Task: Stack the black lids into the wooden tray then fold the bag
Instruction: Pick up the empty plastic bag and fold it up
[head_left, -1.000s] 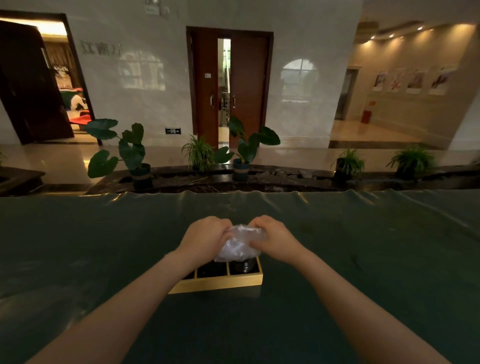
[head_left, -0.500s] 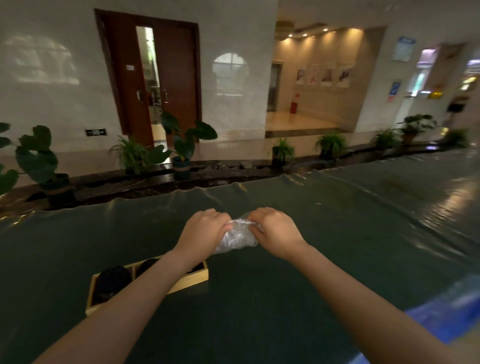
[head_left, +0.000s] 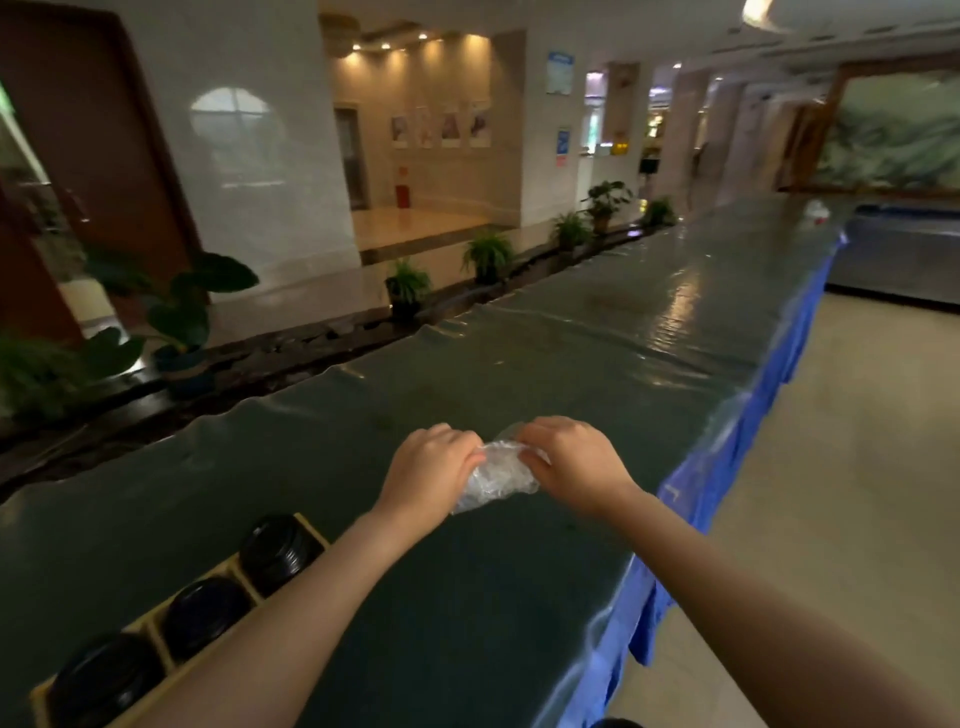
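Observation:
A crumpled clear plastic bag (head_left: 496, 475) is bunched small between my two hands above the dark green table. My left hand (head_left: 428, 475) grips its left side and my right hand (head_left: 574, 465) grips its right side, both with fingers curled on the plastic. At the lower left lies the wooden tray (head_left: 223, 569), a row of three compartments, each filled with a stack of black lids (head_left: 280, 551). My left forearm crosses in front of the tray's near edge.
The long table (head_left: 597, 374) runs off to the right, covered in glossy film with a blue cloth (head_left: 691, 499) hanging along its near edge. Potted plants (head_left: 408, 288) line a dark ledge behind it. Tiled floor lies to the right.
The view has swung to the right, so the tray has slid to the lower left. Both hands still hold the bag, now bunched a little tighter and away from the tray.

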